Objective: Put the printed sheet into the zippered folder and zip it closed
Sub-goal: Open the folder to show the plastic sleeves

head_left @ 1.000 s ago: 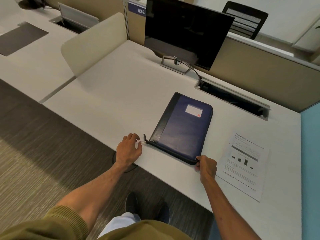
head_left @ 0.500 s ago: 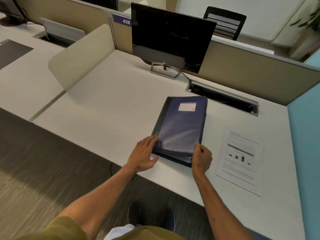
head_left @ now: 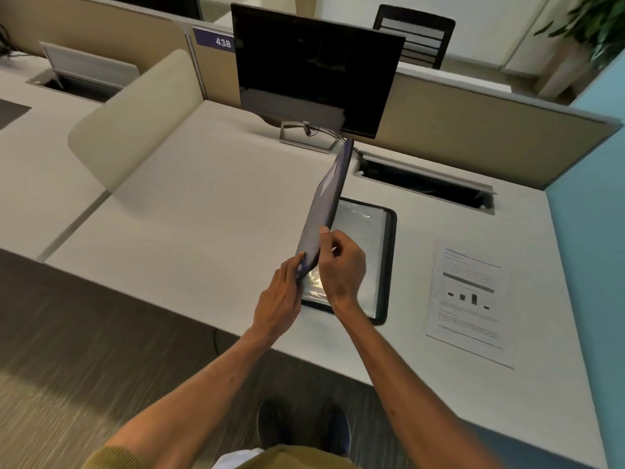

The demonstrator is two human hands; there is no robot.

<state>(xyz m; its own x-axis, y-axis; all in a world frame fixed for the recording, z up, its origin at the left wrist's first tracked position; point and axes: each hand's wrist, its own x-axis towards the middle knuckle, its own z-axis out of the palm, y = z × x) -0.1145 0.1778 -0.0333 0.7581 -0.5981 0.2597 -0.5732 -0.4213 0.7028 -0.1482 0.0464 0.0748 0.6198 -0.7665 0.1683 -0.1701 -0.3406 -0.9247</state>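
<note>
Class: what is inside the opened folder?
Inside the folder lie shiny clear plastic sleeves. The raised cover and both hands hide the left side. The printed sheet is outside on the desk.

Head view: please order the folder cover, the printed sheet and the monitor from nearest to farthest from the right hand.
1. Folder cover: held in the right hand.
2. Printed sheet: flat on the desk, to the right.
3. Monitor: at the desk's back.

bench (head_left: 209, 211) pale, bare on its left part | black monitor (head_left: 318, 69) off, on a stand at the back | cable slot (head_left: 422, 187) open, right of the stand | label "438" (head_left: 216, 41) on the partition | black chair (head_left: 416, 35) behind partition | plant (head_left: 595, 22) top right
</note>
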